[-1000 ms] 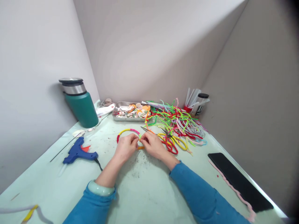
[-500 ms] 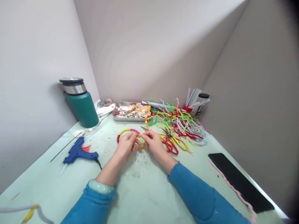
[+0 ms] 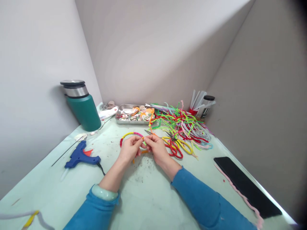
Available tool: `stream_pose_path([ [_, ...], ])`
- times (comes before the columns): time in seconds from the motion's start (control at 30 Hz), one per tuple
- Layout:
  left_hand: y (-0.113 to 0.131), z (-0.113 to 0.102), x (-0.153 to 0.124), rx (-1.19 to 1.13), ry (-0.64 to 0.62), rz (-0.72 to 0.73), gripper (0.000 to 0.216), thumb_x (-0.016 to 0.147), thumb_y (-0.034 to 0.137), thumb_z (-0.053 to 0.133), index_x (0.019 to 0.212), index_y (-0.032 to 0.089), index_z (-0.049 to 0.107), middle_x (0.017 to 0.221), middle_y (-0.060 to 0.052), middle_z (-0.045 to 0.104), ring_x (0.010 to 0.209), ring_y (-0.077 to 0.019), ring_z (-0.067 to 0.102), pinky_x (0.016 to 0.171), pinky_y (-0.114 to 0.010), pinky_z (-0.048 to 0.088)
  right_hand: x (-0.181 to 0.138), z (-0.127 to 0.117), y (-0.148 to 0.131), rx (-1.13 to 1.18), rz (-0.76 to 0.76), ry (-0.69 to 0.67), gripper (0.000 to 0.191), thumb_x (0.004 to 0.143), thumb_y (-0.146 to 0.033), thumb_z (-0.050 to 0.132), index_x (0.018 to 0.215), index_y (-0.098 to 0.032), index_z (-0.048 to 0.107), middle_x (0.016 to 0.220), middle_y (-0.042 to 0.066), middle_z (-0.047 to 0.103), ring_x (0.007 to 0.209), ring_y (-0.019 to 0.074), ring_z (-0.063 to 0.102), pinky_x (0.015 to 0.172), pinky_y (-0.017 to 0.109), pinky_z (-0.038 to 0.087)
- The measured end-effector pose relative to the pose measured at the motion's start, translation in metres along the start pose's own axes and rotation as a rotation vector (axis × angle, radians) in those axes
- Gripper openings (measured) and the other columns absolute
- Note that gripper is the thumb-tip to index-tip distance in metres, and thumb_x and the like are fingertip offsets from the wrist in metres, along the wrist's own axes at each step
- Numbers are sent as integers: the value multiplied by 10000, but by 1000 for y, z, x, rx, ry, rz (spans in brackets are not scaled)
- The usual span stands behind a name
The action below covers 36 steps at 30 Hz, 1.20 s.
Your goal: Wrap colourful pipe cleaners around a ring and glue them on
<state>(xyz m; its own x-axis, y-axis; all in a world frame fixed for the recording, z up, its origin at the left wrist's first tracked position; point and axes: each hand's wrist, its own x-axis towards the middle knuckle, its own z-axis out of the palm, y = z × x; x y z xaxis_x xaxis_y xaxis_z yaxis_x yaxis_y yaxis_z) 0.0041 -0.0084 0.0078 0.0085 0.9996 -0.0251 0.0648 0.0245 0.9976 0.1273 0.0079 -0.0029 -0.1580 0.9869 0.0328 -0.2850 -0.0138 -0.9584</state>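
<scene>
Both my hands meet at the middle of the table over a ring point(image 3: 130, 134) wound in yellow, pink and red pipe cleaner. My left hand point(image 3: 129, 149) pinches the ring's right side. My right hand point(image 3: 156, 147) is closed, pinching an orange pipe cleaner point(image 3: 144, 151) at the same spot on the ring. Fingertips of the two hands touch. The part of the ring under my fingers is hidden.
A blue glue gun point(image 3: 80, 156) lies left. A green flask point(image 3: 82, 107) stands back left. Behind are a steel tray point(image 3: 122, 120) of scraps, a heap of pipe cleaners point(image 3: 184, 126), scissors point(image 3: 171, 136), and a cup of glue sticks point(image 3: 197, 105). A black slab point(image 3: 244, 185) lies right.
My hands have shifted slightly, turning the orange pipe cleaner round the ring; the right hand moved a little toward the left. Nothing else moved.
</scene>
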Motion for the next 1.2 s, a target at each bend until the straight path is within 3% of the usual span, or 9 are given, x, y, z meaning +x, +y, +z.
stream_pose_path([
  [0.13,1,-4,1,135,22,32,209,736,380,526,738,171,512,616,5,626,325,-63,417,354,-194,311,3,-7,-5,-235,-64,-31,220,770,-373,549,734,-160,592,546,-36,518,448,79,407,448,210,308],
  [0.33,-2,-7,-2,693,82,302,175,777,283,463,710,195,598,592,-6,629,530,-128,544,531,-227,363,2,-19,-13,-841,-481,-134,93,789,-193,544,800,-182,636,811,23,612,781,141,541,719,256,388],
  [0.43,-3,-6,-3,886,103,377,196,791,273,450,745,204,628,627,-27,641,590,-150,559,569,-243,354,-1,-22,-15,-1039,-523,-161,101,815,-180,511,793,-179,609,812,31,597,760,137,536,701,253,383],
  [0.6,0,-7,-4,897,94,371,222,816,264,415,804,205,629,661,-31,654,599,-150,567,583,-243,361,-3,-23,-13,-1224,-559,-150,70,808,-185,505,783,-173,569,798,37,573,701,136,508,632,250,354],
  [0.73,2,-10,-2,812,95,347,192,796,254,441,761,196,621,607,-11,632,562,-136,552,587,-239,371,0,-20,-10,-1074,-506,-111,54,765,-178,530,719,-168,558,724,18,554,664,130,486,605,247,338],
  [0.83,1,-10,1,594,102,330,186,793,284,456,757,188,611,612,4,631,554,-117,541,592,-227,389,3,-15,-10,-686,-289,-91,104,752,-237,544,678,-164,540,627,-15,515,567,102,444,542,227,329],
  [1.0,-2,-3,6,163,9,151,203,759,351,494,803,164,559,599,18,595,381,-78,422,403,-210,332,2,-6,-4,-131,-16,-62,153,715,-290,577,662,-164,507,480,-71,405,428,69,328,436,208,252],
  [1.1,-3,-1,5,66,-5,97,207,735,353,525,805,158,539,606,18,593,343,-65,406,368,-205,317,1,-3,0,-75,-35,-35,156,693,-295,603,682,-163,520,488,-69,432,436,68,345,440,206,261],
  [1.2,-2,-3,3,79,13,65,204,712,348,554,788,159,540,606,16,602,351,-62,414,370,-195,329,2,-4,1,-177,-99,-29,160,691,-303,606,679,-163,530,495,-67,441,453,73,360,455,208,283],
])
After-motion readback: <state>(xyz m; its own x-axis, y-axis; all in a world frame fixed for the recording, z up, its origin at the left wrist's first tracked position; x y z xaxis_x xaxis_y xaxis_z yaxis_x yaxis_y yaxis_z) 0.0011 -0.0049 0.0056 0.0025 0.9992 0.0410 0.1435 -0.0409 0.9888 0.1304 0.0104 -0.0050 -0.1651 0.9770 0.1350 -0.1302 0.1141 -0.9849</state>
